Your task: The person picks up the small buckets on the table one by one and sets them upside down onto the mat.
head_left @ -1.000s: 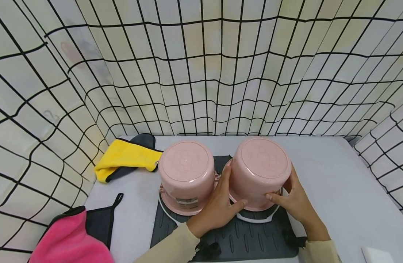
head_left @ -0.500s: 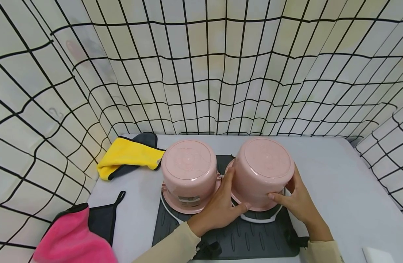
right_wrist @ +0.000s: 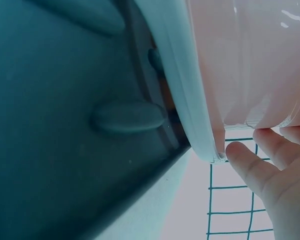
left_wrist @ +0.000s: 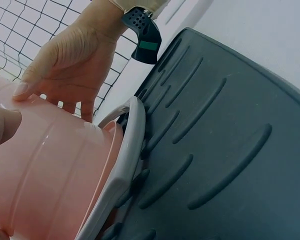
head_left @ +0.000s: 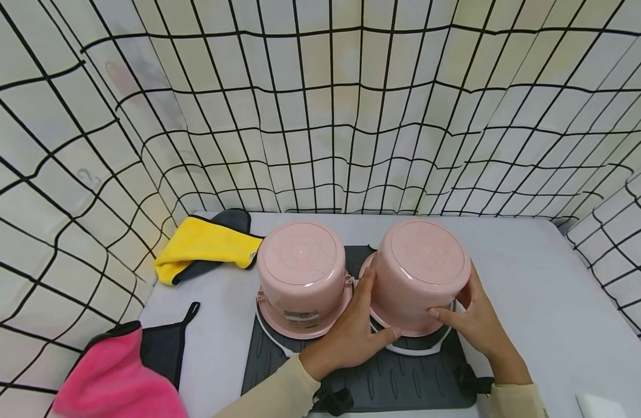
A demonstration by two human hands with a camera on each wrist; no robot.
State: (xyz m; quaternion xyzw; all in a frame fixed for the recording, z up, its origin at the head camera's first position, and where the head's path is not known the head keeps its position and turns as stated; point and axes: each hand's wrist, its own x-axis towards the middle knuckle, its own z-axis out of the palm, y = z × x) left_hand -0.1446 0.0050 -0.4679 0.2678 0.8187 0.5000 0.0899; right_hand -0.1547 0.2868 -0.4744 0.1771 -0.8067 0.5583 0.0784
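Two pink buckets stand upside down, side by side, on a dark grey ribbed mat [head_left: 404, 386]. The person grips the right bucket [head_left: 425, 284] between both hands. On its left side lies the left hand [head_left: 354, 334], thumb at the front and fingers reaching back between the buckets. From the right side the right hand [head_left: 474, 316] holds it, thumb on the front wall, some fingers hidden behind. A pale handle [left_wrist: 126, 165] curves along this bucket's rim, close over the mat. The left bucket [head_left: 302, 261], with a small label on its side, stands near the left forearm.
A folded yellow and dark grey cloth [head_left: 205, 244] lies at the back left. Nearer the front left is a pink cloth [head_left: 122, 380] with a dark backing and loop. A white object [head_left: 600, 406] sits front right. Black wire grid [head_left: 352, 116] encloses the white table.
The head view has shifted slightly, so everything appears a little further right. Both hands keep their hold on the right bucket, which has edged very slightly to the right.
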